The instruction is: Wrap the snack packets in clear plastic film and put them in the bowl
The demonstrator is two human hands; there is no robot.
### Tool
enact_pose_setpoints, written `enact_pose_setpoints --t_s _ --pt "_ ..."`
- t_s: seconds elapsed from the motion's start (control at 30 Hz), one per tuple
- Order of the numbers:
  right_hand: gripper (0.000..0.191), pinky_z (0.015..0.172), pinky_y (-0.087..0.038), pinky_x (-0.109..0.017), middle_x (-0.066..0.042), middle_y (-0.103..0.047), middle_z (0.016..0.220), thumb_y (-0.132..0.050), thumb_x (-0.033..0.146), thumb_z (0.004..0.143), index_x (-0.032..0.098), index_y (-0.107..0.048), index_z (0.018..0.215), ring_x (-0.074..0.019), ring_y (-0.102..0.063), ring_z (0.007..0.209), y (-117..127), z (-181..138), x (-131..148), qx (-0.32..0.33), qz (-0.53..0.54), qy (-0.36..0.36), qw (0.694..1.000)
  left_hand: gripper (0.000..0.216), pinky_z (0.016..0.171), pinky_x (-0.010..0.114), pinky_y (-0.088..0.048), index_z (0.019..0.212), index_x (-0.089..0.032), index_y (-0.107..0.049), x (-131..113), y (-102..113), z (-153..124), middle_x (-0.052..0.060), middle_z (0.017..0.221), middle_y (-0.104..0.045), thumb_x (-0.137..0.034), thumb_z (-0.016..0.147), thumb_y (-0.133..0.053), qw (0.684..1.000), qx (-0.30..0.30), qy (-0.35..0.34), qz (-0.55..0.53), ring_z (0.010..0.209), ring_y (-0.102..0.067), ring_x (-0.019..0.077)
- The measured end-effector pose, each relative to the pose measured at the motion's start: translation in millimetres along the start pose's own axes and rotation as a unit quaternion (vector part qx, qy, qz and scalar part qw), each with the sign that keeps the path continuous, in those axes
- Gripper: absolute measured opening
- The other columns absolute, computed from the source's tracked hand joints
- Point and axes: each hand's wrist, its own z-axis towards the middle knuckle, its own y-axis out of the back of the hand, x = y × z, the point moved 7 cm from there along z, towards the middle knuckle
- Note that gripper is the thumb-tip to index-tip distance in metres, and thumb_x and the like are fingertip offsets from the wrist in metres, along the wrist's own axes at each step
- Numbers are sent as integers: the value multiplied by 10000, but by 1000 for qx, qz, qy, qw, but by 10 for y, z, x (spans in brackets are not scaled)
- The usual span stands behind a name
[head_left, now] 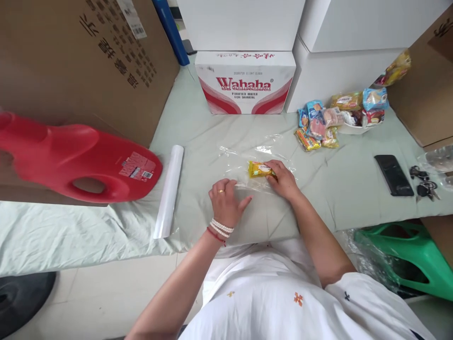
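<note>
A small yellow snack packet [257, 169] lies on a sheet of clear plastic [238, 158], which may be a flat bag, spread on the cloth-covered table. My right hand [282, 179] grips the packet's right end between thumb and fingers. Over the left near edge of the plastic rests my left hand [226, 203], its thumb spread away from the bent fingers and its fingertips touching the film. Left of that hand lies a white roll [169, 193], apparently of plastic film or bags.
Several wrapped snacks [316, 123] lie back right, some in a white bowl [354, 128]. A Wahaha carton [244, 85] stands behind, a red jug [106, 163] at left. A black phone [394, 174] and keys [426, 189] lie right. Below is a green stool [414, 255].
</note>
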Motion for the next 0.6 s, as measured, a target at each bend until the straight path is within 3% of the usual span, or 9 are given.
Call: enact_pose_setpoints --t_s 0.1,0.23,0.3,0.43,0.5,0.6 --pt "538 1033 -528 -469 -107 -567 1431 -556 214 893 252 -576 1429 -279 -602 1250 8 1 6 3 5 5 1000 217 937 508 -435 1045 -237 -750 26 -126 77 135 1120 -705 -348 934 -599 999 44 9 2 1144 -567 341" --pt "535 1040 -525 -468 -103 -572 1430 -560 207 889 251 -583 1422 -275 -607 1241 19 1 19 9 11 2 1000 285 949 465 -469 956 -262 -779 199 -12 67 75 949 -754 -291 984 -497 991 62 -55 -105 1042 -595 274" --pt "532 1049 -519 -472 -94 -577 1427 -559 205 888 263 -587 1416 -273 -606 1241 21 -1 17 9 16 -3 1000 309 947 434 -491 956 -260 -775 327 101 2 70 950 -758 -280 991 -469 988 50 -69 -131 1017 -601 257" --pt "530 1064 -510 -466 -89 -580 1426 -567 207 880 260 -595 1406 -269 -602 1256 22 -4 4 3 24 -7 1000 272 874 391 -508 940 -232 -739 533 304 -145 76 901 -725 -272 979 -473 996 -27 2 -90 946 -610 249" --pt "529 1064 -511 -460 -88 -580 1429 -571 206 877 254 -598 1403 -266 -602 1261 19 -5 -7 2 26 -7 1000 240 810 364 -499 905 -223 -708 463 316 -210 65 834 -685 -310 982 -497 996 -45 20 -67 872 -608 235" --pt "531 1055 -518 -458 -89 -576 1436 -574 207 876 254 -596 1405 -266 -598 1273 14 -5 -23 0 26 -4 1000 275 751 346 -461 831 -218 -671 147 206 -248 63 786 -631 -431 973 -572 999 -41 -10 -23 834 -589 236"
